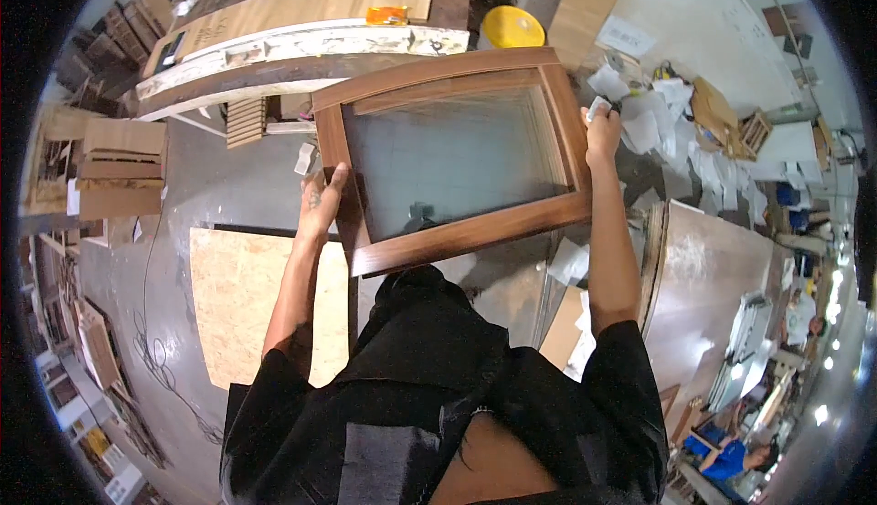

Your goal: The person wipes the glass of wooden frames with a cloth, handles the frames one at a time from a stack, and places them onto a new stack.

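A brown wooden cabinet door (457,236) with a glass pane (448,158) is held up, tilted, in front of my body. My left hand (320,204) grips its left side, thumb on the front face and the other fingers partly hidden at the edge. At the upper right edge of the door, my right hand (601,135) is closed, with a small white folded piece (598,106) at its fingertips. How much of the right-hand grip is on the door itself is partly hidden. Faint streaks and reflections show in the glass.
Beyond the door stands a workbench (301,62) bearing a long wooden board (311,12) and an orange packet (387,15). A yellow round container (512,27) is behind the door. White crumpled sheets (671,112) litter the right. A pale board (242,295) lies below left; cables (160,368) trail nearby.
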`<move>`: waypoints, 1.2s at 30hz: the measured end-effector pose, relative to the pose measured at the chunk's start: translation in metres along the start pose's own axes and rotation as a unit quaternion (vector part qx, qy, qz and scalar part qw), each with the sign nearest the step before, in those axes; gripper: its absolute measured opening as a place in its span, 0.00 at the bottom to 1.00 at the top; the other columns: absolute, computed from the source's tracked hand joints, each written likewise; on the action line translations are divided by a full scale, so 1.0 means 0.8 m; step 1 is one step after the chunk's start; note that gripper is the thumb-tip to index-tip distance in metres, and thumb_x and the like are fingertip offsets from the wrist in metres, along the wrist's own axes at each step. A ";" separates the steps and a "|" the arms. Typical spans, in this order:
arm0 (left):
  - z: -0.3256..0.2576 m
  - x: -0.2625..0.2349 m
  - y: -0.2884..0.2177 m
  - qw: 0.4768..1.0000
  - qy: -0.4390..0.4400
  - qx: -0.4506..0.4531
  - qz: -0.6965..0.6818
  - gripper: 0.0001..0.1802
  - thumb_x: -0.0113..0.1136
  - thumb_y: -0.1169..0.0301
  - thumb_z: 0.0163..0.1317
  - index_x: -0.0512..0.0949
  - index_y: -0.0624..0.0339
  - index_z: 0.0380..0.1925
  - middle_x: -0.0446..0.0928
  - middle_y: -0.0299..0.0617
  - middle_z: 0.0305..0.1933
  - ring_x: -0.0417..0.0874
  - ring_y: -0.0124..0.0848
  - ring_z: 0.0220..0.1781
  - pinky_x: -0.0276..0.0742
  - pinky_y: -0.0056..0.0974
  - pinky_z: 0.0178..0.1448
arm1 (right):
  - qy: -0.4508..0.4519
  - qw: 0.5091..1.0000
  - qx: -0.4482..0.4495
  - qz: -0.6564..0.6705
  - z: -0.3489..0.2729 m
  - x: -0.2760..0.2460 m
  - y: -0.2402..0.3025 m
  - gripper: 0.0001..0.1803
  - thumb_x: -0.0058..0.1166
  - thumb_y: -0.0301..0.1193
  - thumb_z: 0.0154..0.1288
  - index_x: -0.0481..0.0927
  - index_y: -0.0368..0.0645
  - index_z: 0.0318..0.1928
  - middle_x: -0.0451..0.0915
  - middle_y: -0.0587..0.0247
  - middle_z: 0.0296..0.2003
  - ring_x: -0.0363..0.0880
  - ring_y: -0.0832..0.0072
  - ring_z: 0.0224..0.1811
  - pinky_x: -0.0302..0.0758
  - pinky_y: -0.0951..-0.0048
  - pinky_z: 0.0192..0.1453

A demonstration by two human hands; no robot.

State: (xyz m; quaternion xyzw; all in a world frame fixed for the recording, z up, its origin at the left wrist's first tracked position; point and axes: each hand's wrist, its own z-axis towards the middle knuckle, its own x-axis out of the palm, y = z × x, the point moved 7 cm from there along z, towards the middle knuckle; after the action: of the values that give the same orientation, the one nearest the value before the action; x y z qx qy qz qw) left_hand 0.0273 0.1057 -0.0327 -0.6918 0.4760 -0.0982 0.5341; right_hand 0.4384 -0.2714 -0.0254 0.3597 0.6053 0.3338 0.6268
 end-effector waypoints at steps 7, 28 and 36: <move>-0.020 0.035 0.015 0.971 0.051 -0.031 -0.232 0.29 0.55 0.63 0.66 0.61 0.67 0.62 0.70 0.46 0.58 0.70 0.33 0.58 0.64 0.34 0.63 | 0.040 0.970 -0.104 -0.218 -0.081 0.010 -0.023 0.18 0.36 0.40 0.72 0.68 0.35 0.41 0.75 0.32 0.39 0.73 0.38 0.43 0.68 0.46 0.46; -0.039 0.021 0.075 0.940 0.166 -0.027 -0.296 0.29 0.53 0.54 0.66 0.70 0.71 0.54 0.74 0.47 0.53 0.74 0.33 0.51 0.69 0.38 0.58 | -0.053 0.966 -0.229 -0.108 -0.135 -0.020 -0.018 0.19 0.45 0.41 0.70 0.74 0.33 0.41 0.77 0.49 0.38 0.76 0.57 0.42 0.70 0.61 0.47; -0.234 -0.190 0.502 0.997 -0.072 -0.035 0.024 0.21 0.49 0.58 0.67 0.80 0.68 0.36 0.81 0.49 0.33 0.80 0.34 0.37 0.74 0.40 0.44 | 0.615 0.773 -0.084 0.132 -0.646 0.160 0.167 0.16 0.54 0.28 0.65 0.75 0.43 0.54 0.80 0.63 0.36 0.77 0.79 0.38 0.74 0.75 0.44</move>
State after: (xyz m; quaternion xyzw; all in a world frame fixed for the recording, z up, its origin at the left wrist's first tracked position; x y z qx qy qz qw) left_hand -0.3958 0.1102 -0.2335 -0.7036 0.4559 -0.0186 0.5447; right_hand -0.0700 -0.0685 0.0184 0.1001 0.7779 0.6126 0.0979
